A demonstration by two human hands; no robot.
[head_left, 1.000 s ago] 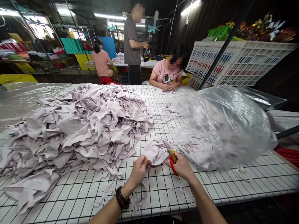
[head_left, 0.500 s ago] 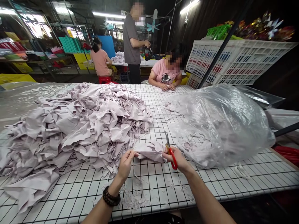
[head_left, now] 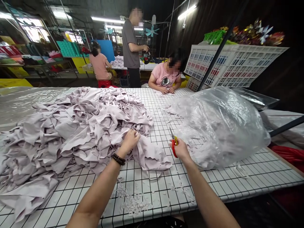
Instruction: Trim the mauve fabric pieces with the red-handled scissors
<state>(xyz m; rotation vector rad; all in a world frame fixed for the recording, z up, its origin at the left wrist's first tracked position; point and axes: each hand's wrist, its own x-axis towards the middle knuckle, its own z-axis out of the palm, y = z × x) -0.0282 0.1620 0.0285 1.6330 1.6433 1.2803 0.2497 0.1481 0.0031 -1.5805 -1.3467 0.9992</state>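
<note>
My left hand [head_left: 130,141] is closed on the upper edge of a pale lilac fabric piece [head_left: 152,155], at the right side of a big heap of similar fabric pieces [head_left: 90,126]. The piece hangs from my fingers onto the table, its lower end spread to the right. A thin strip loops out beneath it. In my right hand [head_left: 182,149] is a pair of scissors [head_left: 174,146] with red handles, blades pointing up and away. The scissors are apart from the fabric. Small fabric snippets [head_left: 135,199] lie scattered on the table in front of me.
A clear plastic bag [head_left: 223,126] with pale fabric inside lies on the right of the grid-patterned table [head_left: 175,186]. White crates [head_left: 235,63] are stacked behind it. A co-worker [head_left: 165,76] sits at the table's far edge; two more people are farther back.
My left hand has moved up and away to the heap, and the fabric piece now hangs from it. My right hand no longer touches the cloth; it still holds the scissors.
</note>
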